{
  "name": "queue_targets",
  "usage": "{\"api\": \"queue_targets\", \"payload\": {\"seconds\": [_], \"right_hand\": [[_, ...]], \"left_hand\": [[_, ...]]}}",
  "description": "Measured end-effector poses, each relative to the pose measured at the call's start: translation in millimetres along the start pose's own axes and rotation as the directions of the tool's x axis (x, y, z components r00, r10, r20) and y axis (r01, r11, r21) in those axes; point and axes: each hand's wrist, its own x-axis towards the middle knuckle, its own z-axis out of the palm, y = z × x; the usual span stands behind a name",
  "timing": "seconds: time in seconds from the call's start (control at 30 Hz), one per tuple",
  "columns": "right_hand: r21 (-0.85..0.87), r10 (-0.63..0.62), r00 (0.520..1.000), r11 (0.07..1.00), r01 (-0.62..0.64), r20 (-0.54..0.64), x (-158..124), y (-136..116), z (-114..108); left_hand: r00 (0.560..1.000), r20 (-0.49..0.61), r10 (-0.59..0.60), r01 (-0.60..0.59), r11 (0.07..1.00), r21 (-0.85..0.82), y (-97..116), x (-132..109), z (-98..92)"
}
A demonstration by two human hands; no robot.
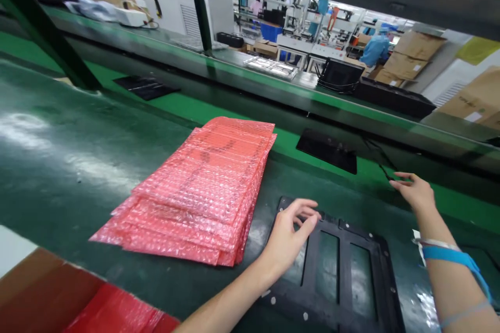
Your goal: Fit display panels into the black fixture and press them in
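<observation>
My left hand [295,229] is over the upper left edge of a black frame-like fixture [344,270] with rectangular openings. Its fingers are loosely curled and apart, with nothing visible in them. Farther right, my right hand [416,192] pinches the end of a thin black cable [385,170] above the green belt. A blue wrist strap [449,255] circles my right forearm. To the left of my left hand lies a stack of red bubble-wrap bags [203,182], fanned unevenly on the dark green bench.
On the green belt [285,164] rest a flat black panel [328,150] and another dark panel [146,86]. A green post [50,36] rises at left. Below it, a cardboard box [42,291] holds red bags. A raised shelf runs behind; a person in blue [375,49] is far off.
</observation>
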Motion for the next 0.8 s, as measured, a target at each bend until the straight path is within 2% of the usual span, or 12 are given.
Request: {"api": "queue_targets", "payload": {"seconds": [0.07,0.13,0.23,0.27,0.33,0.4,0.47,0.5,0.57,0.63,0.73,0.8], "right_hand": [[0.097,-0.091,0.996,0.991,0.089,0.02,-21.9,3.3,-13.7],[0.17,-0.19,0.981,0.968,0.182,0.035,-53.9,11.1,-24.8],[0.181,-0.4,0.913,0.907,0.381,0.081,-114.9,33.1,-36.5],[0.147,-0.496,0.863,0.865,0.48,0.098,-136.0,42.0,-39.5],[0.053,-0.696,0.7,0.714,0.698,0.16,-174.7,58.5,-44.4],[-0.01,-0.832,0.501,0.514,0.858,0.239,-204.5,69.6,-47.4],[-0.035,-0.891,0.352,0.357,0.933,0.287,-223.2,74.7,-47.2],[-0.044,-0.904,0.31,0.312,0.949,0.294,-228.6,75.8,-45.7],[-0.057,-0.911,0.29,0.286,0.957,0.293,-233.7,77.7,-40.1],[-0.065,-0.906,0.298,0.293,0.954,0.299,-233.9,80.8,-32.7],[-0.072,-0.898,0.303,0.295,0.953,0.318,-232.0,86.2,-22.8],[-0.059,-0.897,0.303,0.3,0.952,0.321,-231.5,86.5,-18.8]], "left_hand": [[0.974,-0.089,0.208,-0.192,0.968,0.164,14.2,-10.9,-2.1],[0.893,-0.16,0.421,-0.353,0.875,0.33,30.5,-20.7,-9.6],[0.743,-0.256,0.619,-0.361,0.692,0.626,49.0,-24.7,-36.6],[0.713,-0.28,0.642,-0.291,0.635,0.715,51.9,-22.6,-49.6],[0.684,-0.334,0.649,-0.103,0.539,0.836,52.3,-16.1,-79.4],[0.714,-0.367,0.596,0.086,0.446,0.891,48.8,-11.6,-109.2],[0.744,-0.392,0.541,0.193,0.387,0.901,46.2,-14.6,-134.4],[0.746,-0.407,0.527,0.22,0.381,0.898,45.9,-19.6,-144.9],[0.714,-0.443,0.543,0.237,0.408,0.882,45.6,-36.7,-162.9],[0.608,-0.515,0.605,0.239,0.479,0.845,41.4,-61.3,-179.9],[0.323,-0.728,0.605,0.26,0.683,0.683,22.5,-104.9,-205.8],[0.194,-0.843,0.502,0.292,0.791,0.538,7.0,-134.7,-218.1]]}}
